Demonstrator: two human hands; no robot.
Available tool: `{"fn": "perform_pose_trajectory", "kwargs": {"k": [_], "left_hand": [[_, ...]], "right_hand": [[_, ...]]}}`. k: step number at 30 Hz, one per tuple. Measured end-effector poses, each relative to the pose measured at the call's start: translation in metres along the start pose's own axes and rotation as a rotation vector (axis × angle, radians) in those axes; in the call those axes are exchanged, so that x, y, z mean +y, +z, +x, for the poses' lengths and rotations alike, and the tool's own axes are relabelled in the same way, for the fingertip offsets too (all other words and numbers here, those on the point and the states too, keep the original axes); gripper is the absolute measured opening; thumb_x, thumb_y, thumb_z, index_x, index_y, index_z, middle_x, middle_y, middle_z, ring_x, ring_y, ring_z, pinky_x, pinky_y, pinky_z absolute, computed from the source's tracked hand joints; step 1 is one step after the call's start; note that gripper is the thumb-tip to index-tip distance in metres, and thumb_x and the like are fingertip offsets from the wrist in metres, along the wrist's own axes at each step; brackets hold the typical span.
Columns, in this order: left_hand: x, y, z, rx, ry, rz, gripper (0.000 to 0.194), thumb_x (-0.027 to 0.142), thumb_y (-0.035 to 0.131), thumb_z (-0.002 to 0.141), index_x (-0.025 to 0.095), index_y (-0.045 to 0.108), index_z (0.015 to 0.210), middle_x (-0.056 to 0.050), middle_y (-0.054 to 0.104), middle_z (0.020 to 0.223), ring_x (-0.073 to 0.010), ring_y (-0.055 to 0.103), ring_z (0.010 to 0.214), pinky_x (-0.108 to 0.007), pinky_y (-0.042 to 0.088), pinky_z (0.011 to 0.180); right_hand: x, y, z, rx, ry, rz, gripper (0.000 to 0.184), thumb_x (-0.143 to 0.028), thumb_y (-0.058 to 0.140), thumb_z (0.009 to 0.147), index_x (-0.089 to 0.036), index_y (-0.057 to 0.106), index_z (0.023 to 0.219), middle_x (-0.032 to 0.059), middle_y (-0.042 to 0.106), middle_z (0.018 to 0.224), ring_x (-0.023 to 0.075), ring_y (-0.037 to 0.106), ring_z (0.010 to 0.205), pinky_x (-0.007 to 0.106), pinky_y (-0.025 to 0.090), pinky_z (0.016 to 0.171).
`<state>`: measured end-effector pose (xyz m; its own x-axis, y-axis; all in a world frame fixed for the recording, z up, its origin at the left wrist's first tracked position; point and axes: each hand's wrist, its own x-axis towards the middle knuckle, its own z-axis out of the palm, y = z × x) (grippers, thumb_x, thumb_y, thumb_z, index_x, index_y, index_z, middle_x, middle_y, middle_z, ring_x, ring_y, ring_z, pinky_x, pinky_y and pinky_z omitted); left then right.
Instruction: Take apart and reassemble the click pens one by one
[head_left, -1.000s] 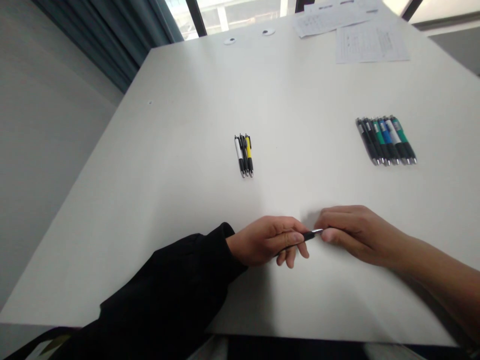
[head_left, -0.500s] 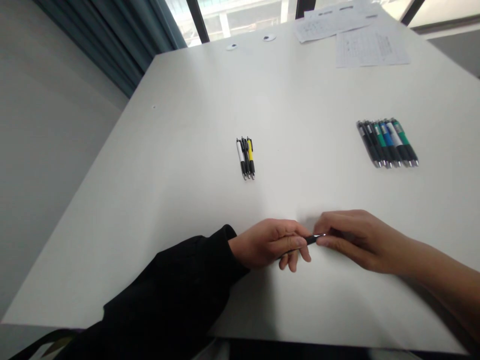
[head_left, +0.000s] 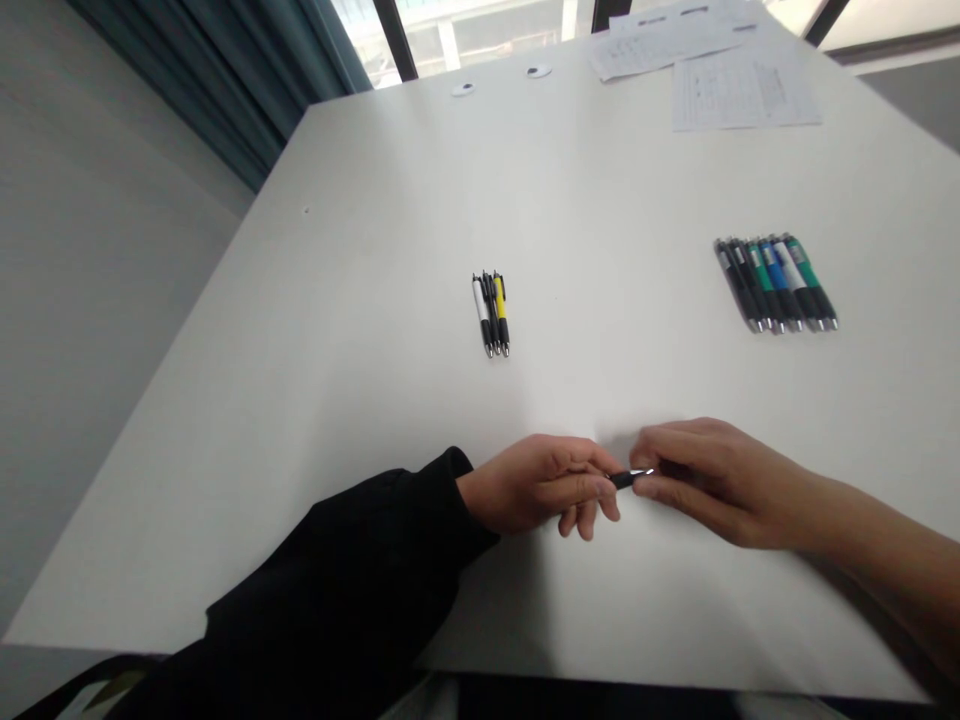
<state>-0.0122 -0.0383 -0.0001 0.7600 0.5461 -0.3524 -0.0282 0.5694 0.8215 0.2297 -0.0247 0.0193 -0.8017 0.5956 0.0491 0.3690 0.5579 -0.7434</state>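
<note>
Between my two hands, above the near part of the white table (head_left: 360, 330), is a pen (head_left: 624, 480) with a black grip and a silver tip. My left hand (head_left: 544, 487) is closed around its barrel, which the fingers mostly hide. At the silver tip end, the thumb and fingers of my right hand (head_left: 709, 480) pinch it. Farther up lies a small group of pens (head_left: 491, 314): one white, one black, one yellow, side by side with tips toward me. To the right, several pens (head_left: 775, 285) in black, green, blue and white lie in a row.
Printed sheets of paper (head_left: 742, 90) lie at the table's far right. Two small white oval pieces (head_left: 538, 71) with dark spots are near the far edge. A blue-grey curtain (head_left: 247, 80) hangs by the window at the far left, beside a grey wall (head_left: 97, 260).
Both hands stay almost in place on the pen. Slightly more of its silver tip shows by my right fingers. The pens on the table have not moved.
</note>
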Motion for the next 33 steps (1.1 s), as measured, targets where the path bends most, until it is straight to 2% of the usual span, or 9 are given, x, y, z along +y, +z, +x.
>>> {"fn": "perform_pose_trajectory", "kwargs": {"k": [12, 15, 18, 20, 23, 25, 27, 30, 33], "left_hand": [[0.007, 0.000, -0.001, 0.055, 0.001, -0.030, 0.039, 0.043, 0.084, 0.079, 0.011, 0.068, 0.096, -0.004, 0.071, 0.075, -0.0094, 0.063, 0.056, -0.019, 0.048, 0.047], [0.016, -0.013, -0.005, 0.158, 0.029, 0.056, 0.039, 0.038, 0.086, 0.077, 0.010, 0.071, 0.099, -0.005, 0.072, 0.076, -0.0095, 0.063, 0.056, -0.019, 0.049, 0.048], [0.022, -0.029, -0.008, 0.375, 0.198, 0.058, 0.041, 0.039, 0.087, 0.076, 0.010, 0.070, 0.099, -0.009, 0.075, 0.085, -0.0121, 0.067, 0.060, -0.021, 0.049, 0.049], [0.022, -0.035, -0.006, 0.482, 0.320, 0.021, 0.039, 0.040, 0.085, 0.078, 0.010, 0.069, 0.098, -0.007, 0.074, 0.081, -0.0112, 0.065, 0.060, -0.021, 0.048, 0.050], [0.019, -0.033, 0.003, 0.558, 0.468, -0.064, 0.034, 0.041, 0.082, 0.083, 0.013, 0.070, 0.098, 0.002, 0.065, 0.067, -0.0071, 0.059, 0.057, -0.018, 0.046, 0.055], [0.016, -0.025, 0.013, 0.541, 0.507, -0.107, 0.035, 0.041, 0.082, 0.083, 0.014, 0.071, 0.101, 0.003, 0.063, 0.069, -0.0056, 0.058, 0.061, -0.018, 0.047, 0.061], [0.015, -0.016, 0.024, 0.472, 0.503, -0.159, 0.044, 0.045, 0.082, 0.082, 0.016, 0.070, 0.112, 0.001, 0.067, 0.080, -0.0076, 0.061, 0.069, -0.020, 0.050, 0.067], [0.015, -0.006, 0.038, 0.421, 0.494, -0.187, 0.056, 0.044, 0.082, 0.083, 0.019, 0.062, 0.128, 0.000, 0.070, 0.082, -0.0103, 0.065, 0.071, -0.024, 0.052, 0.071], [0.017, -0.003, 0.045, 0.373, 0.491, -0.169, 0.049, 0.043, 0.080, 0.085, 0.019, 0.062, 0.124, -0.002, 0.072, 0.088, -0.0117, 0.067, 0.073, -0.026, 0.053, 0.073]], "right_hand": [[0.000, -0.001, 0.003, 0.021, 0.027, 0.003, 0.045, -0.035, 0.041, 0.107, -0.021, 0.050, 0.066, -0.0028, 0.048, 0.056, 0.0114, 0.046, 0.049, 0.028, 0.035, 0.054], [0.004, -0.011, 0.001, 0.158, 0.201, 0.088, 0.054, -0.043, 0.038, 0.108, -0.021, 0.047, 0.059, -0.0024, 0.047, 0.049, 0.0107, 0.044, 0.043, 0.028, 0.034, 0.048], [0.008, -0.018, -0.002, 0.253, 0.364, 0.161, 0.060, -0.051, 0.038, 0.107, -0.021, 0.052, 0.057, -0.0013, 0.051, 0.046, 0.0111, 0.045, 0.042, 0.027, 0.035, 0.045], [0.007, -0.017, -0.001, 0.193, 0.385, 0.262, 0.061, -0.056, 0.041, 0.105, -0.020, 0.057, 0.058, -0.0006, 0.055, 0.048, 0.0114, 0.046, 0.044, 0.026, 0.036, 0.046], [-0.002, -0.007, 0.002, -0.063, 0.349, 0.521, 0.056, -0.058, 0.048, 0.101, -0.018, 0.068, 0.067, 0.0020, 0.064, 0.056, 0.0119, 0.051, 0.049, 0.025, 0.041, 0.048], [-0.011, 0.001, 0.006, -0.233, 0.344, 0.662, 0.053, -0.057, 0.053, 0.100, -0.015, 0.073, 0.075, 0.0059, 0.071, 0.067, 0.0131, 0.057, 0.057, 0.025, 0.047, 0.054], [-0.018, 0.008, 0.010, -0.286, 0.339, 0.762, 0.048, -0.054, 0.058, 0.098, -0.013, 0.076, 0.083, 0.0082, 0.073, 0.077, 0.0138, 0.061, 0.064, 0.026, 0.051, 0.060], [-0.018, 0.014, 0.015, -0.198, 0.375, 0.928, 0.037, -0.049, 0.072, 0.090, -0.013, 0.073, 0.097, 0.0050, 0.069, 0.079, 0.0134, 0.062, 0.069, 0.026, 0.053, 0.063], [-0.008, 0.016, 0.017, -0.114, 0.385, 1.021, 0.036, -0.047, 0.073, 0.090, -0.012, 0.071, 0.098, 0.0033, 0.068, 0.075, 0.0110, 0.058, 0.062, 0.024, 0.049, 0.059]]}}
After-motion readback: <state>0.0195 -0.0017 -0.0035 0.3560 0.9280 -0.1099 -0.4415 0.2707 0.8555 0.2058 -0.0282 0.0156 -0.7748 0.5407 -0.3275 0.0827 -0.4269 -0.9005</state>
